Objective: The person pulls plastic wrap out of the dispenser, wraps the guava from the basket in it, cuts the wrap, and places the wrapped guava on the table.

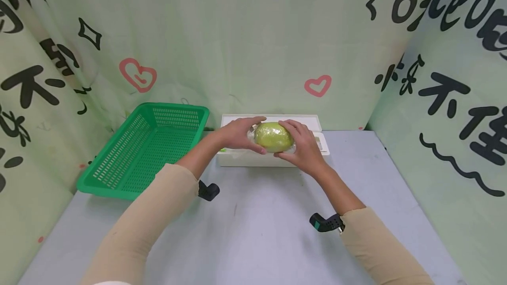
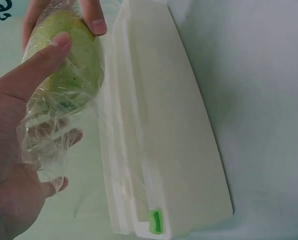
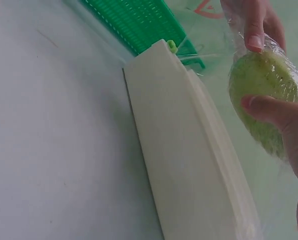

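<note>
Two hands, the left hand [image 1: 240, 133] and the right hand [image 1: 303, 145], grip opposite ends of the fruit [image 1: 272, 137], above the box [image 1: 257, 160] by the far edge of the table [image 1: 253, 232]; the basket [image 1: 174, 106] sits toward the far left corner. Film [image 2: 49, 154] wraps the fruit, hanging loose at the left hand: its slickness could let the fruit slip, and the loose end might snag.

A green basket [image 1: 146, 153] stands left, before a curtain [image 1: 253, 56] bearing 2 red hearts [image 1: 318, 85].
</note>
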Demonstrator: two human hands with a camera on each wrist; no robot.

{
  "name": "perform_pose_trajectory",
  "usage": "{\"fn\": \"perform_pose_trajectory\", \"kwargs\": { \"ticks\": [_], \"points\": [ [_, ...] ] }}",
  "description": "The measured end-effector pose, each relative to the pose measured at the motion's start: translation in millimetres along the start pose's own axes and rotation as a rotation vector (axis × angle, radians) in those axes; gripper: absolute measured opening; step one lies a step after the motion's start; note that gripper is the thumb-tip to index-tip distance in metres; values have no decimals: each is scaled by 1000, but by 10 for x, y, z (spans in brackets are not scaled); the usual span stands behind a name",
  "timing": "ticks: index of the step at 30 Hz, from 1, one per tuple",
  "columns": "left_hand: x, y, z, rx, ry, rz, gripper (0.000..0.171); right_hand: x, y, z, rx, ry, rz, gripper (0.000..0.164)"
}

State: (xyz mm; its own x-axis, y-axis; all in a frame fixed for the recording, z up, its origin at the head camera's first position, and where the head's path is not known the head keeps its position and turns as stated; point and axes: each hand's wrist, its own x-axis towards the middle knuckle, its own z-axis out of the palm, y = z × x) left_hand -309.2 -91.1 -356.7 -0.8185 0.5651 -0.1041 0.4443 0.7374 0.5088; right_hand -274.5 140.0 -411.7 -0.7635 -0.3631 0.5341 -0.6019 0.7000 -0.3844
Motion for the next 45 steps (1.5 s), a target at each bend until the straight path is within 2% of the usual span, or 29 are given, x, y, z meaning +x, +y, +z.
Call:
{"fn": "perform_pose_trajectory", "kwargs": {
  "ticks": [8,14,17,28,35,45],
  "points": [
    [-121,40,45,271,193,89,99,57,14,-38,22,-40,28,85],
    [-180,49,107,387,272,150,98,99,13,-73,47,-109,62,85],
    [-200,55,148,415,299,176,97,125,9,-90,51,-148,93,86],
    [-244,72,333,514,391,208,98,249,62,-125,84,-288,197,85],
    [-225,26,428,555,482,199,97,316,118,-123,153,-351,240,84],
    [-138,-49,551,577,519,159,92,358,147,-140,185,-429,301,83]
  ]
}}
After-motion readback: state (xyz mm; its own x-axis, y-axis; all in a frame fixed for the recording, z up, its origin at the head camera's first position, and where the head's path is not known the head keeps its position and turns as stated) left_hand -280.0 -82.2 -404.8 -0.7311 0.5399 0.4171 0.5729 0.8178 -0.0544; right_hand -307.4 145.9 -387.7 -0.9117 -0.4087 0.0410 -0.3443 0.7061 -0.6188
